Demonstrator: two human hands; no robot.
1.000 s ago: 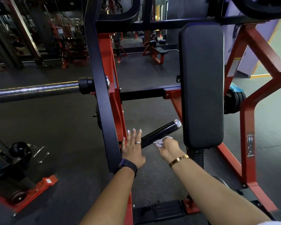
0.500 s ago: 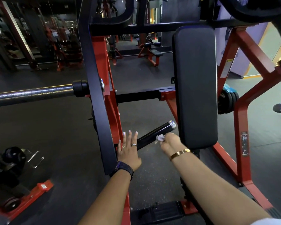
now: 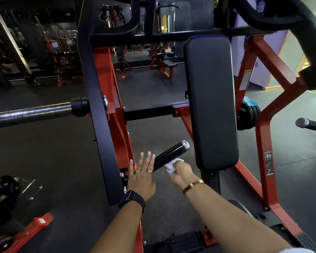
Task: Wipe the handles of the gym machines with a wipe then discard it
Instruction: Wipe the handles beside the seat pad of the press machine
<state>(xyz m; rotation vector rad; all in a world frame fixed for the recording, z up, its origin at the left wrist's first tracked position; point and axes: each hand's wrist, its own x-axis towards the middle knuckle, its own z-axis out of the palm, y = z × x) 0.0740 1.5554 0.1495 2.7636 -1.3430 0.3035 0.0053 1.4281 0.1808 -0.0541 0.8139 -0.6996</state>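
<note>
As the right hand (image 3: 181,174), fingers curled round the small white crumpled wipe (image 3: 171,166), slides back down the shiny black round handle (image 3: 171,153), the left hand (image 3: 141,177) stays flat and spread, so wiping goes on.

One wide-angle view, worn on the head, looks forward and down along both forearms, which enter from the bottom edge. The left hand (image 3: 141,177) and right hand (image 3: 181,173) sit just below centre, close to the lens, by the black handle (image 3: 170,155). The upright pad (image 3: 211,103) rises near, right of centre. The dark floor (image 3: 53,152) fills the lower left, and farther machines (image 3: 44,52) stand at the top left. Frame members bow toward the edges.
</note>
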